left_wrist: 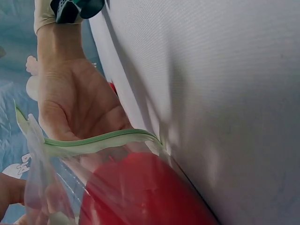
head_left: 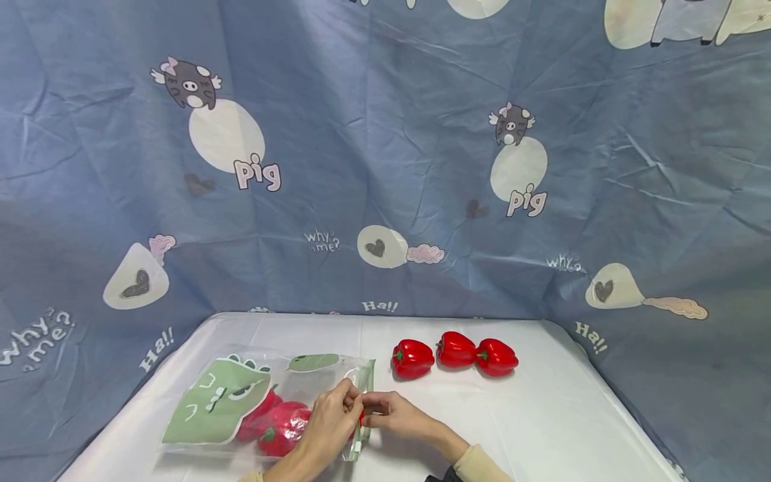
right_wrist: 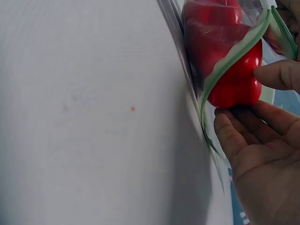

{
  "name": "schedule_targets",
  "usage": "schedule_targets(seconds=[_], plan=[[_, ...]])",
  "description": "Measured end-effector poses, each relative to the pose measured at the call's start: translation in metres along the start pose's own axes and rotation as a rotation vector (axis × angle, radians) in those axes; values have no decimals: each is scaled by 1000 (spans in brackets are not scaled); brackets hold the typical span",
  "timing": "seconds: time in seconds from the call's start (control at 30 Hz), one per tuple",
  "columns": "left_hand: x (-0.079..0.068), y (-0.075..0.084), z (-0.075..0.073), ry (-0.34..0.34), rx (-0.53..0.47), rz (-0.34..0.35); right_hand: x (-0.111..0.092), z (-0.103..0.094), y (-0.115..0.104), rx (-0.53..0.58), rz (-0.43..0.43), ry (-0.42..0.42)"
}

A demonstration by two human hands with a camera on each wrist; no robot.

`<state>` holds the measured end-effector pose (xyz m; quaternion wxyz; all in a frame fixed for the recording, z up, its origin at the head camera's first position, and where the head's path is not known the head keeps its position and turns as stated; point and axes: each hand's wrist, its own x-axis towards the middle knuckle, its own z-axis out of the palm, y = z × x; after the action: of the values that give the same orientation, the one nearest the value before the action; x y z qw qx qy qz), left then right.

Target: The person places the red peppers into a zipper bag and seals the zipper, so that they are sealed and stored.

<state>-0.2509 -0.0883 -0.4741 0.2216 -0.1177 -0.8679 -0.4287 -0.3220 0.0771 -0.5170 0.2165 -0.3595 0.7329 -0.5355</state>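
A clear zip bag (head_left: 207, 405) with a green cartoon face lies on the left of the table, its green-edged mouth to the right. Inside it are red bell peppers (head_left: 286, 423), seen through the plastic. My left hand (head_left: 330, 416) pinches the upper edge of the bag's mouth. At that mouth my right hand (head_left: 397, 416) grips another red bell pepper (right_wrist: 241, 79), thumb on one side and fingers under its end. That pepper sits partly within the green rim (right_wrist: 225, 61), its far part behind the plastic.
Three more red bell peppers lie on the white table (head_left: 542, 415) beyond my right hand: one on the left (head_left: 412, 359), one in the middle (head_left: 456, 350) and one on the right (head_left: 496, 357). A blue curtain (head_left: 385, 167) with pig prints hangs behind the table.
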Motion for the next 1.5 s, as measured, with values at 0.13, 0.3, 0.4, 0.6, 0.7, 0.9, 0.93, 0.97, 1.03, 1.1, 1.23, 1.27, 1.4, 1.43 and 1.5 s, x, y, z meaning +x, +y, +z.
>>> schedule_targets(seconds=[0.13,0.3,0.4,0.6,0.7,0.9,0.93,0.97,1.03,1.1,1.23,1.27,1.4,1.43,1.5], plan=[[0,1,-1,-18,-5,-13,1,2,-2,0,-4,-16],[0,1,-2,-40,-6,-23,1,2,0,-11,2,9],[0,1,-2,-45,-8,-22,-1,1,2,-24,-8,37],[0,-1,-1,-21,14,8,-4,-3,6,-42,-23,68],[-1,-2,0,-14,20,16,-5,-6,8,-46,-19,68],[0,-3,0,1,36,20,-7,-13,4,-10,-43,52],[0,-2,0,4,38,20,-8,-14,3,2,-44,49],[0,-2,0,8,41,21,-9,-15,1,10,-47,48],[0,-2,0,10,42,19,-10,-17,0,22,-49,48],[0,-2,0,10,41,19,-12,-19,0,22,-52,51],[0,-2,0,21,48,26,-14,-24,1,18,-63,60],[0,-2,1,26,50,28,-14,-25,1,17,-67,61],[0,-2,1,45,60,47,-18,-32,-1,16,-73,70],[0,-3,2,46,62,48,-19,-34,-1,17,-72,74],[0,-2,1,43,63,45,-22,-38,-2,22,-71,86]])
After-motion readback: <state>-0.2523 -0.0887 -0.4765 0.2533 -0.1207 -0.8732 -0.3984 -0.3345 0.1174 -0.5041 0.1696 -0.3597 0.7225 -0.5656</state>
